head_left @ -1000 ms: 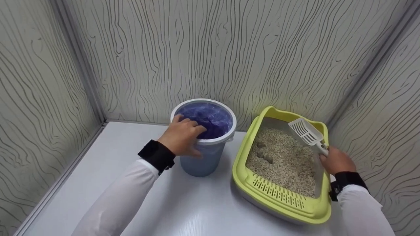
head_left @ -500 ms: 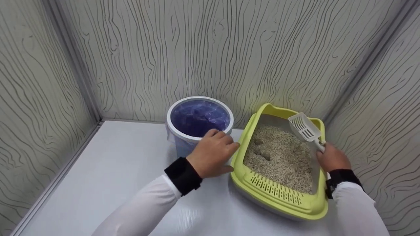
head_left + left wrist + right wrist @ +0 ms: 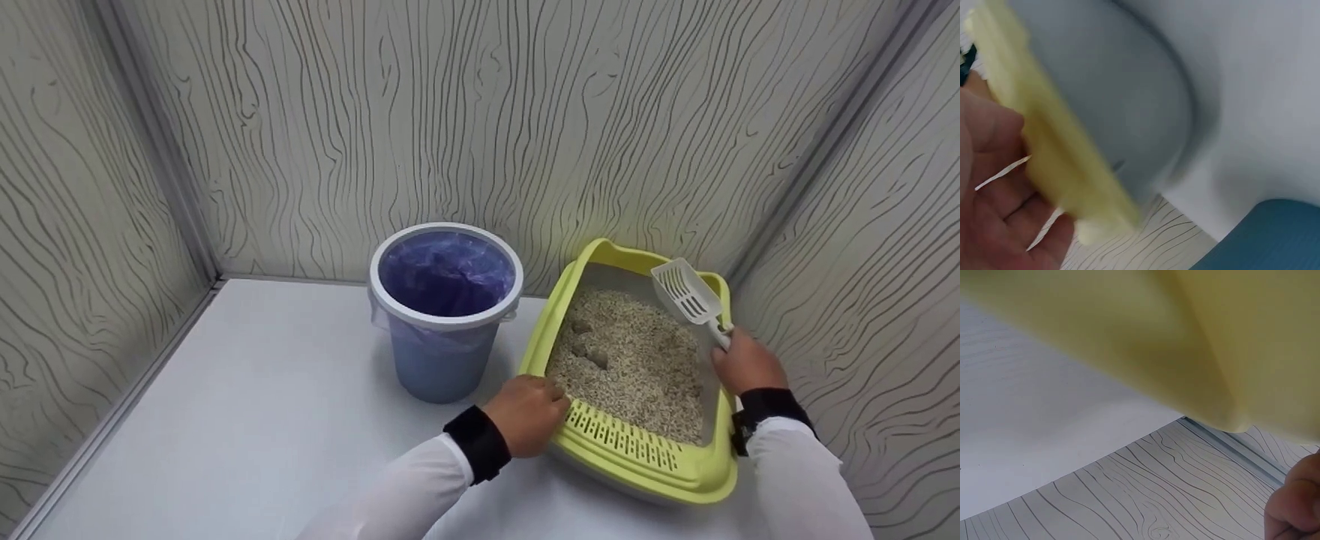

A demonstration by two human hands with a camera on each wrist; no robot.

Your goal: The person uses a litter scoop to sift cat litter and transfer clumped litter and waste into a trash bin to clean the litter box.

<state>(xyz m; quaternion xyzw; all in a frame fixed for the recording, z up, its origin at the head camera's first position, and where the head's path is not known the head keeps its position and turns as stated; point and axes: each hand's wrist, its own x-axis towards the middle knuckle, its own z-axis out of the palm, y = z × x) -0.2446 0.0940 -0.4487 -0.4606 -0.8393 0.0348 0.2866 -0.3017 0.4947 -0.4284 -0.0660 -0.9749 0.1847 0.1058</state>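
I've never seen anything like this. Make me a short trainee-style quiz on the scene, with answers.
1. True or false: the left hand is inside the bucket.
2. What holds the slotted scoop? a) the left hand b) the right hand c) neither hand
3. Fill in: in the head view, the bucket stands to the ____ of the litter tray.

Key: 1. False; it is at the litter tray. 2. b. 3. left.
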